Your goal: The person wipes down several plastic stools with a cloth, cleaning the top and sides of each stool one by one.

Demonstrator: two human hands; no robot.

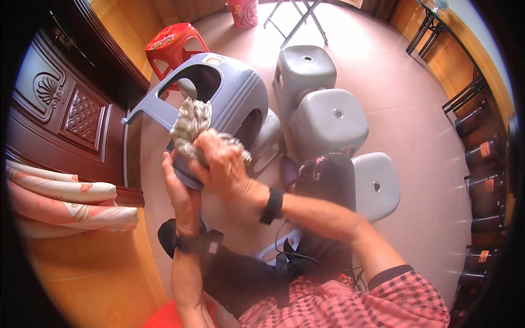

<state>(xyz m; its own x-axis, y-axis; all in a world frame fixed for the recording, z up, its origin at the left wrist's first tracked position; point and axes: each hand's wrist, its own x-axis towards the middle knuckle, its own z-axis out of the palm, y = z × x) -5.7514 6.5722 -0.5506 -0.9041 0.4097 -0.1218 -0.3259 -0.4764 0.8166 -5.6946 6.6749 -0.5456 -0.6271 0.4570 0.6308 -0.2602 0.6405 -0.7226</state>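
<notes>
A large grey-blue plastic stool (242, 86) lies tipped on its side in front of me, one leg pointing left and another toward me. My left hand (180, 188) grips the end of the near leg (186, 174) from below. A crumpled, greyish patterned cloth (192, 121) is bunched in my right hand (221, 160), which presses it against that same leg. Part of the leg is hidden by the cloth and my fingers. Both wrists wear black bands.
Grey stools with square seats (332, 115) stand to the right of the tipped one, one beside my knee (375, 186). A red stool (168, 39) is behind it. Rolled patterned sheets (82, 209) lie at left by a carved wooden door (61, 106). Dark jars (486, 151) line the right side.
</notes>
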